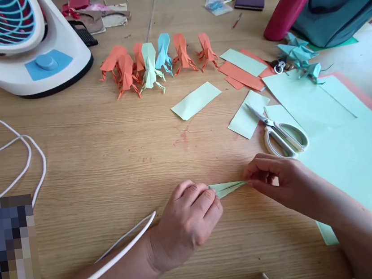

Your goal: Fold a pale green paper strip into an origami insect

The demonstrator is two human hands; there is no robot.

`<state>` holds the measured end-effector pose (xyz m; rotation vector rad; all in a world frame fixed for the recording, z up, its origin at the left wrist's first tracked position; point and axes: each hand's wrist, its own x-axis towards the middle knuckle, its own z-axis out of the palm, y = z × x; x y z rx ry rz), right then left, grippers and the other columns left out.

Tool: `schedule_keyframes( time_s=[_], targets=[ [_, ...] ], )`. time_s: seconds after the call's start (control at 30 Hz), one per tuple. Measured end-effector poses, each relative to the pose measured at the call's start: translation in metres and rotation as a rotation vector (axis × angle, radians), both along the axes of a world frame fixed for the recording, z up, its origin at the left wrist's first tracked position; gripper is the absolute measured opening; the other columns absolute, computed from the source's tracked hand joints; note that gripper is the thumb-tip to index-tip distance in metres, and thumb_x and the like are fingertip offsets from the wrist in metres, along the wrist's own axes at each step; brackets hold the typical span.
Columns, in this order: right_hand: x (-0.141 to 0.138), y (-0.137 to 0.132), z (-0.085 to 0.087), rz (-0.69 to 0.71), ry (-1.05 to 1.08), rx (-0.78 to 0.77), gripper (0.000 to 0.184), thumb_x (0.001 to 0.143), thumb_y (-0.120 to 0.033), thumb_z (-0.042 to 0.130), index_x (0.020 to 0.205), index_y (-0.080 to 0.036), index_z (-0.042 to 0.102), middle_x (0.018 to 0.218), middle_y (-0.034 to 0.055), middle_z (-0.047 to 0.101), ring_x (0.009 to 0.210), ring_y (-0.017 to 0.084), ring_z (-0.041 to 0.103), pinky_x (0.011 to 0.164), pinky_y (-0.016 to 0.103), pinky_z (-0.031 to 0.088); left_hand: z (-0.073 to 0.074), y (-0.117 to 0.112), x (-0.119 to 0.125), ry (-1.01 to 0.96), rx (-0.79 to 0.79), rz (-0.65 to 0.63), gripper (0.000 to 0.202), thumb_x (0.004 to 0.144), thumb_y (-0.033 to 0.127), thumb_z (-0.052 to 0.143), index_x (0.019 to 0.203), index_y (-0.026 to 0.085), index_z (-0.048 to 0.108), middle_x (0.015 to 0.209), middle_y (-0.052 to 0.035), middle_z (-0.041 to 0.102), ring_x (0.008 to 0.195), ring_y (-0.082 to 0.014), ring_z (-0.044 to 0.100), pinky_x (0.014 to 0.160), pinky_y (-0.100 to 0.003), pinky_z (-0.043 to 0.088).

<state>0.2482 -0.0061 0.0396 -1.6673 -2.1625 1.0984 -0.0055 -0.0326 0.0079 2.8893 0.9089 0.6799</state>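
Note:
A narrow folded piece of pale green paper stretches between my two hands, just over the wooden table. My left hand is closed over its left end, which the fingers hide. The pointed right end is pinched between thumb and fingers of my right hand. White-handled scissors lie just beyond my right hand, their blades over a cut pale green paper piece. Farther off lies another pale green strip. Folded paper figures stand in a row at the back, among them an orange one and a blue one.
Large pale green sheets cover the right side. A white fan stands at the back left, its white cord looping on the table. A pink bottle leans against a teal bag. Orange strips lie at back right.

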Motion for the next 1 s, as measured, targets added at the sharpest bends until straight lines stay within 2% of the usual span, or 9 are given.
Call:
schedule_keyframes(
  time_s=[0.27,0.67,1.0],
  targets=[
    [-0.0062,-0.002,-0.0012,0.036,-0.026,0.11,0.009,0.088,-0.019,0.057,0.078,-0.02,0.058,0.074,0.0002,0.059,0.064,0.014,0.055,0.059,0.028,0.043,0.0002,0.0022,-0.0012,-0.009,-0.057,-0.025,0.02,0.099,0.008,0.047,0.102,0.011,0.067,0.101,-0.0073,0.07,0.096,-0.0201,0.061,0.083,-0.035,0.045],
    [-0.0071,-0.0053,-0.0012,0.083,-0.068,0.136,0.01,0.086,-0.013,0.06,0.081,-0.021,0.063,0.08,0.001,0.059,0.068,0.014,0.056,0.062,0.028,0.044,0.0041,0.0003,-0.0002,0.027,0.014,0.0,0.02,0.1,0.01,0.048,0.102,0.012,0.068,0.106,-0.0083,0.071,0.098,-0.0191,0.063,0.077,-0.033,0.047],
    [-0.0091,-0.0098,0.0,0.13,-0.12,0.192,0.01,0.088,-0.013,0.056,0.081,-0.019,0.058,0.082,0.0019,0.06,0.066,0.013,0.054,0.061,0.027,0.042,0.0004,-0.0006,0.0007,0.019,0.05,-0.003,0.019,0.099,0.01,0.049,0.099,0.012,0.068,0.106,-0.0077,0.072,0.1,-0.0197,0.063,0.077,-0.033,0.048]
  ],
)
